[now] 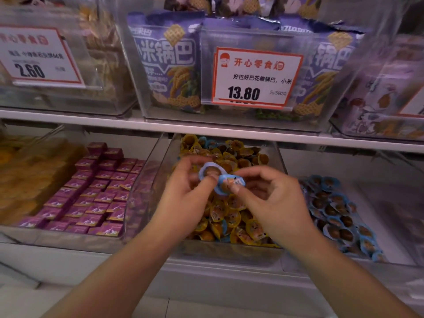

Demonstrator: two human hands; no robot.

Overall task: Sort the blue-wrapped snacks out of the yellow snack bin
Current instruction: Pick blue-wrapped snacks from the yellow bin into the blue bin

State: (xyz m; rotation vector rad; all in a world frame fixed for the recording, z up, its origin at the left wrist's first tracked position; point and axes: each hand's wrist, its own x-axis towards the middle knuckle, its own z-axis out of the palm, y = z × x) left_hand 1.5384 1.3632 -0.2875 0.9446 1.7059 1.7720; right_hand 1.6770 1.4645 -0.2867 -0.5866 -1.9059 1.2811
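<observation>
A clear bin (160, 180) on the lower shelf holds several yellow-wrapped snacks (231, 216), with a few blue-wrapped ones among them at the back. Both my hands hover over its middle. My left hand (183, 198) pinches a blue-wrapped snack (210, 172), its brown round piece facing me. My right hand (273, 200) pinches a second blue-wrapped snack (229, 183) between thumb and fingers. The two blue snacks touch or overlap between my hands.
To the right, another clear bin holds several blue-wrapped snacks (337, 212). On the left sit pink boxed snacks (96, 193) and yellow packs (27, 175). The upper shelf (206, 129) carries purple bags behind a price tag (254, 76), close above the bins.
</observation>
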